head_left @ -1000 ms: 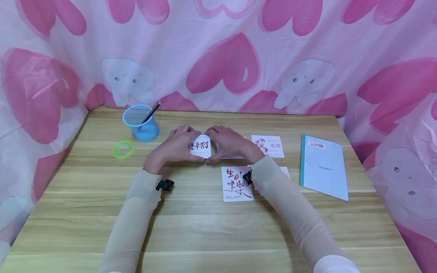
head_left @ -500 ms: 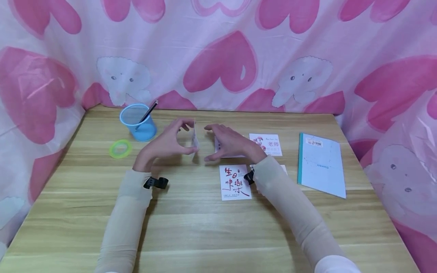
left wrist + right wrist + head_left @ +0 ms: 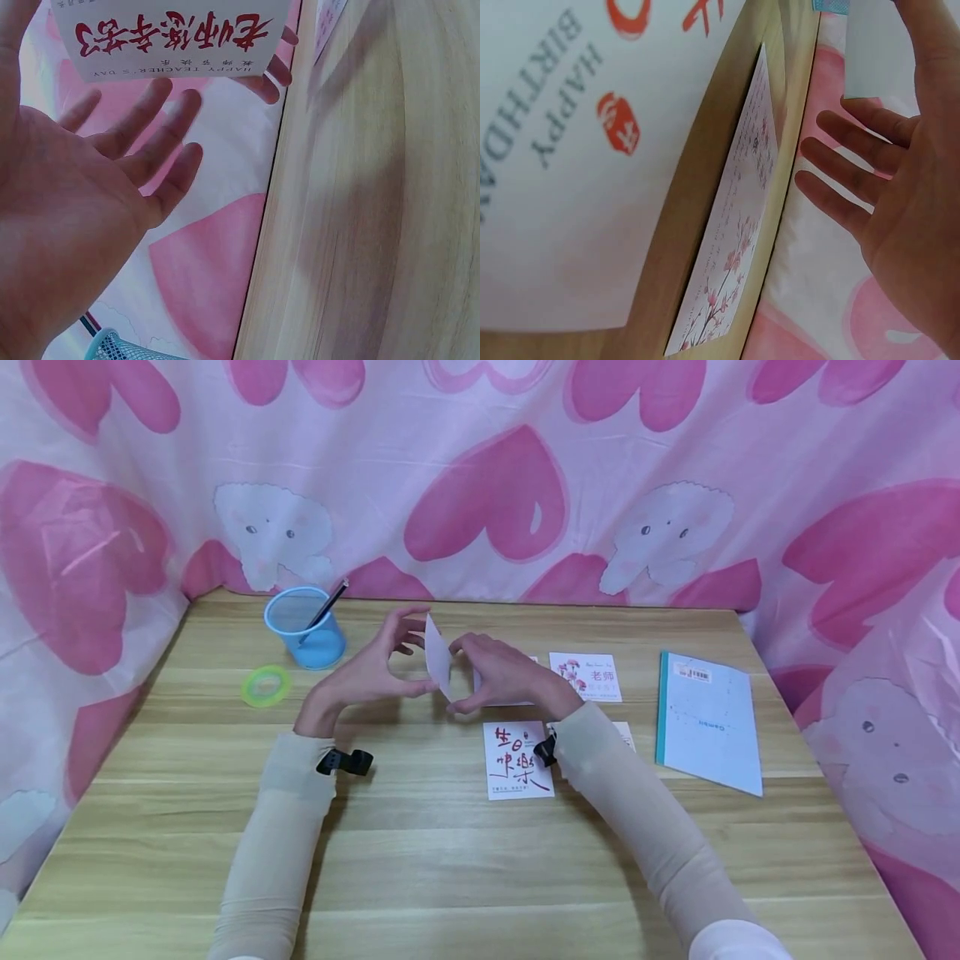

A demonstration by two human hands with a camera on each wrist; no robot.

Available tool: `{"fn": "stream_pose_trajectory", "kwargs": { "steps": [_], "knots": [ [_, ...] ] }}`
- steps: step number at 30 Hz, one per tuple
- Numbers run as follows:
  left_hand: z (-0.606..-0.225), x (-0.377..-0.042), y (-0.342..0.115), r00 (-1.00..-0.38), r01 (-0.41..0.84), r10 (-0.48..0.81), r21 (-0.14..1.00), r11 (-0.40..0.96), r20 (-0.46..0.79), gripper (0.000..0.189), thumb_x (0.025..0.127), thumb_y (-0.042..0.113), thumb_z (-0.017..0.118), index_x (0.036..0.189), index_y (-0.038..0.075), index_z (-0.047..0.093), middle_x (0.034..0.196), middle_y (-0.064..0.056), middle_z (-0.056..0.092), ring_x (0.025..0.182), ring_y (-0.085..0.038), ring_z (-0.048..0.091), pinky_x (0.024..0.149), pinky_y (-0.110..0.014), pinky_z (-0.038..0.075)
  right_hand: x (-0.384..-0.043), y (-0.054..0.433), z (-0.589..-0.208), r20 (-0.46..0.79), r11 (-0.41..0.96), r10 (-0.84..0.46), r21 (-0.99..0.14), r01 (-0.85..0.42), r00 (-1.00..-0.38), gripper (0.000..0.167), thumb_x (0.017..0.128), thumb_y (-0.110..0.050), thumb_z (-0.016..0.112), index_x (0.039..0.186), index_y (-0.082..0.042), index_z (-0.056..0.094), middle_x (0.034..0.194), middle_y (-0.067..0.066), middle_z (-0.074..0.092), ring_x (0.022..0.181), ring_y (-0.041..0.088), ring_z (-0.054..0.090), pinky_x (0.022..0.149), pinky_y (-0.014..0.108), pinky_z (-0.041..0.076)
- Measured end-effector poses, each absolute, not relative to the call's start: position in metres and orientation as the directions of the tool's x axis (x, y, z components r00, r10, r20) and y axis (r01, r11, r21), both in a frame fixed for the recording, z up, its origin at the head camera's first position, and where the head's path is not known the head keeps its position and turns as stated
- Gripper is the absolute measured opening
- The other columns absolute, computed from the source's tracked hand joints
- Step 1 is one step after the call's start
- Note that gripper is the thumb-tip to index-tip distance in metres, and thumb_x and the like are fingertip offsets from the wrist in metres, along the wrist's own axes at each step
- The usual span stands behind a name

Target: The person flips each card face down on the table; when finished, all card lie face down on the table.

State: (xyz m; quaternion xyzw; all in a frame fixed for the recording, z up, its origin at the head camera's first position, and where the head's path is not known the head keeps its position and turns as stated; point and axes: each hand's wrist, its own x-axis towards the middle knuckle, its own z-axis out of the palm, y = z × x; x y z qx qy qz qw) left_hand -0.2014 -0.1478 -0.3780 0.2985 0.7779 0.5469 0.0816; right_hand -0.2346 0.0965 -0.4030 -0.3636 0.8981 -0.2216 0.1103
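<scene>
In the head view, a card [image 3: 437, 656] is held nearly upright over the surface [image 3: 450, 860], near the middle of the frame, its blank side facing right. Its edges appear to be pinched between fingers and thumb by both the left grip [image 3: 367, 672] and the right grip [image 3: 510, 675]. A birthday card [image 3: 517, 760] is laid flat just below centre, and a flower card [image 3: 587, 678] right of centre. The step in hand is judged to be a turning of the card or a passing between grips; which of these cannot be told.

In the left wrist view, the red-lettered side is shown at the top of the frame, with the remaining left fingers spread below it.

In the right wrist view, the blank side is seen at upper right, its corner met by the index fingertip. For the next move, a light, unbending edge hold seems called for.
</scene>
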Motion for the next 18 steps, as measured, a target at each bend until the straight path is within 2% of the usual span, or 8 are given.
{"fn": "stream_pose_trajectory", "kwargs": {
  "steps": [2, 4, 9, 13, 18],
  "knots": [
    [-0.380, -0.203, -0.149, -0.812, 0.365, 0.554, 0.901, 0.233, 0.185, 0.093, 0.079, 0.014, 0.082, 0.150, 0.018, 0.022, 0.138, -0.012, 0.043, 0.119, -0.031, 0.045, 0.099, -0.053, 0.035, -0.235, 0.097, -0.402, -0.042, 0.644, -0.701, -0.464, -0.607, -0.712, 0.097, 0.067, -0.066, 0.079, 0.136, -0.008, 0.043, 0.128, 0.002, 0.050, 0.103, 0.015, 0.046, 0.089, 0.035, 0.043],
    [-0.383, -0.205, -0.153, -0.823, 0.359, 0.543, 0.894, 0.269, 0.167, 0.091, 0.079, 0.021, 0.083, 0.149, 0.020, 0.024, 0.138, -0.007, 0.042, 0.119, -0.028, 0.045, 0.100, -0.053, 0.035, -0.235, 0.099, -0.402, -0.046, 0.652, -0.697, -0.455, -0.606, -0.715, 0.098, 0.066, -0.065, 0.079, 0.137, -0.007, 0.044, 0.129, 0.003, 0.050, 0.104, 0.015, 0.045, 0.090, 0.036, 0.043],
    [-0.387, -0.207, -0.171, -0.854, 0.319, 0.514, 0.862, 0.395, 0.081, 0.091, 0.075, 0.027, 0.086, 0.144, 0.015, 0.028, 0.136, -0.002, 0.039, 0.123, -0.030, 0.040, 0.100, -0.056, 0.037, -0.234, 0.107, -0.400, -0.055, 0.692, -0.664, -0.425, -0.584, -0.746, 0.097, 0.067, -0.063, 0.080, 0.140, -0.012, 0.042, 0.138, 0.001, 0.045, 0.119, 0.015, 0.043, 0.103, 0.040, 0.037],
    [-0.389, -0.207, -0.180, -0.869, 0.352, 0.493, 0.738, 0.576, 0.029, 0.089, 0.071, 0.033, 0.089, 0.140, 0.012, 0.037, 0.136, -0.005, 0.042, 0.123, -0.033, 0.038, 0.099, -0.054, 0.037, -0.236, 0.111, -0.400, -0.037, 0.703, -0.650, -0.409, -0.582, -0.759, 0.095, 0.067, -0.062, 0.081, 0.140, -0.014, 0.043, 0.140, -0.001, 0.043, 0.126, 0.017, 0.040, 0.108, 0.042, 0.032],
    [-0.393, -0.208, -0.183, -0.883, 0.383, 0.470, 0.570, 0.727, -0.005, 0.087, 0.069, 0.042, 0.089, 0.138, 0.013, 0.046, 0.138, -0.010, 0.041, 0.123, -0.032, 0.037, 0.104, -0.058, 0.027, -0.239, 0.109, -0.404, -0.035, 0.715, -0.655, -0.351, -0.604, -0.755, 0.096, 0.067, -0.067, 0.078, 0.140, -0.014, 0.044, 0.138, 0.000, 0.043, 0.125, 0.019, 0.040, 0.109, 0.044, 0.030]
  ]
}}
